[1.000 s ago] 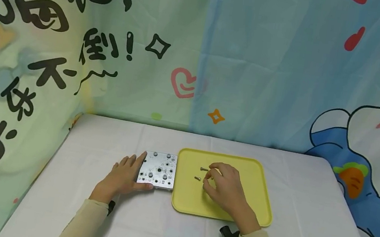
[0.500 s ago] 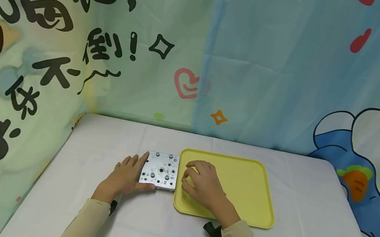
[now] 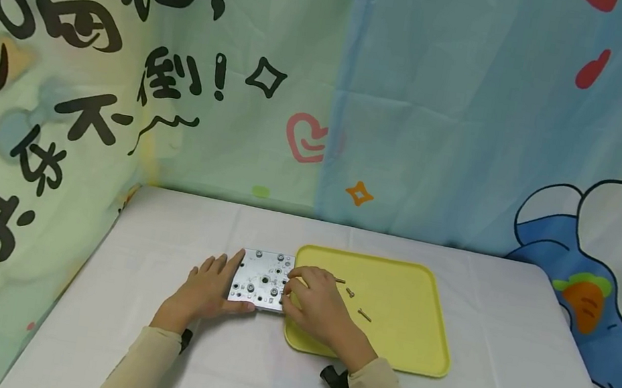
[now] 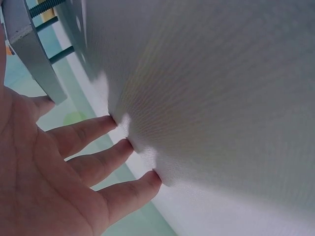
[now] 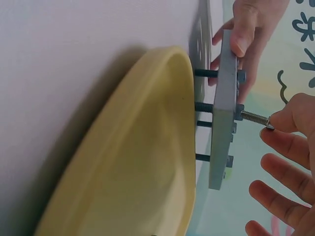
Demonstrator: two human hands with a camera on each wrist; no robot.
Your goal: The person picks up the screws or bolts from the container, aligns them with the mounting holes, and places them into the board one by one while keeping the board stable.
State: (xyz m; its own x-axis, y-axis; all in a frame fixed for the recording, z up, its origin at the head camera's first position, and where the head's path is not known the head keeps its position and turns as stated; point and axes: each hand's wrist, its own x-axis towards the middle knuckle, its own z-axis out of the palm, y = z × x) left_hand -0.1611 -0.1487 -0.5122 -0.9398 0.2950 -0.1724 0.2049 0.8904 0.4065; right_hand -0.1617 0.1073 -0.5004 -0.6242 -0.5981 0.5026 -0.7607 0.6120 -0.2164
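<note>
The left hand (image 3: 204,291) rests flat on the surface (image 3: 158,245), fingers straight, thumb and forefinger bracing the left edge of the metal plate (image 3: 262,279); its grip is wide and holds nothing. The plate stands on bolt legs, touching the yellow tray (image 3: 407,316). The right hand (image 3: 314,303) pinches a screw (image 5: 253,116) set in a hole near the plate's right edge. Keeping the screw square to the plate should avoid cross-threading. 3 loose screws (image 3: 350,292) lie in the tray; beyond it there is open room.
</note>
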